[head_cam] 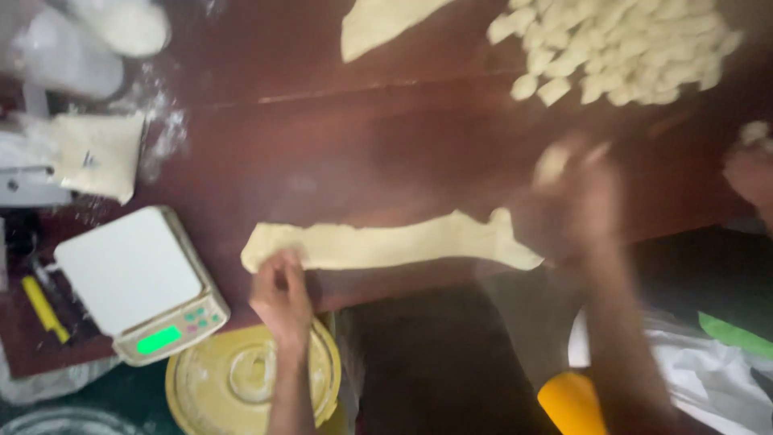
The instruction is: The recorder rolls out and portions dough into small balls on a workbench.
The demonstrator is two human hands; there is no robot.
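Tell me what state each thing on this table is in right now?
Dough strip: stretched long and flat, left hand pinching its end.
Right hand: raised, blurred, holding a small dough bit.
Dough pieces: cut, piled together.
Scale: display lit, platform bare.
Yellow lid: lying flat, floury.

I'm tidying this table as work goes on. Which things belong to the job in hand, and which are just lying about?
In use: long dough strip, left hand on its end, blurred right hand, heap of cut dough pieces.

Lying about: kitchen scale, flour bag, yellow lid, yellow pen.
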